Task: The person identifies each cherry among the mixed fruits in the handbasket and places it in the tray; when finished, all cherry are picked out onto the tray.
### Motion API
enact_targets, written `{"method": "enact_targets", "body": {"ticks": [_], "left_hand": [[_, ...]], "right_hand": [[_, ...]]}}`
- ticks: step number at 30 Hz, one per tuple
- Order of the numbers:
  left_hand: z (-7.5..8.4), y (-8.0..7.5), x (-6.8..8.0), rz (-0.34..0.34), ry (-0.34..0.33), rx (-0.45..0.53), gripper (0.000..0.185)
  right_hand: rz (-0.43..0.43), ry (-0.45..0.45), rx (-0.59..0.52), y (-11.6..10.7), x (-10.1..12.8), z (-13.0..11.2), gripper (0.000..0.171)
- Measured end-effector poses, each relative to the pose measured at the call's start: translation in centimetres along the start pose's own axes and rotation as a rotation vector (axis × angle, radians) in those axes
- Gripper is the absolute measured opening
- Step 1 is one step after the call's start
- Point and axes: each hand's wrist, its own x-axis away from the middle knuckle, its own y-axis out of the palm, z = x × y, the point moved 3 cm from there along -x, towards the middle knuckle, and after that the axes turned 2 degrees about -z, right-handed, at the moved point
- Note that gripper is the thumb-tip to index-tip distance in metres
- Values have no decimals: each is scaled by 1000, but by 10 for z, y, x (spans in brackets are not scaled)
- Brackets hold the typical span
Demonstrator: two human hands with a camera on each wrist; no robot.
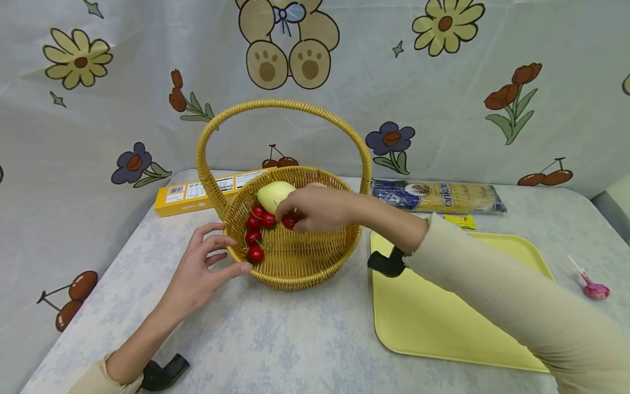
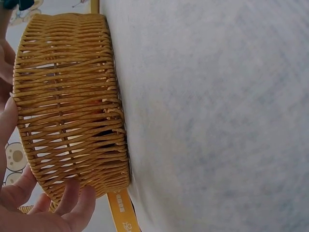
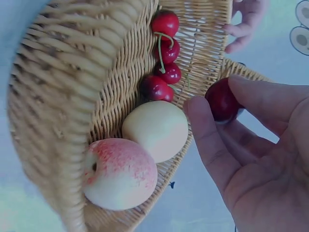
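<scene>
In the head view, a round wicker basket [image 1: 290, 282] with a tall arched handle stands on the table. My left hand [image 1: 199, 268] holds its left side, curved fingers at the rim and the thumb lower along it; in the left wrist view, fingertips [image 2: 79, 205] press the woven wall. My right hand [image 1: 320, 208] is over the basket, pinching a dark red cherry [image 3: 223, 100] between thumb and fingers. Inside lie several red cherries [image 3: 165, 24] along the left, some with green stems, a pale yellow-green fruit [image 3: 155, 130] and a pink-and-white peach [image 3: 123, 174].
A yellow box [image 1: 187, 205] lies behind the basket on the left. To the right are a pasta packet [image 1: 443, 197], a small yellow packet [image 1: 460, 220], a yellow tray [image 1: 443, 328] under my right forearm, and a pink-wrapped lollipop [image 1: 595, 289]. A patterned cloth hangs behind.
</scene>
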Motion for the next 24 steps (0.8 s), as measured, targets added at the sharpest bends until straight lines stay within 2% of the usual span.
{"method": "enact_targets", "body": {"ticks": [4, 11, 18, 24], "left_hand": [[2, -1, 1, 1, 3, 20, 40], [-1, 0, 1, 1, 5, 20, 39], [-3, 0, 0, 6, 12, -3, 39], [-1, 1, 0, 3, 13, 3, 39]], "right_hand": [[68, -43, -61, 3, 22, 1, 22], [152, -41, -154, 9, 66, 5, 22], [258, 54, -214, 26, 112, 16, 29], [343, 161, -277, 39, 144, 29, 22]]}}
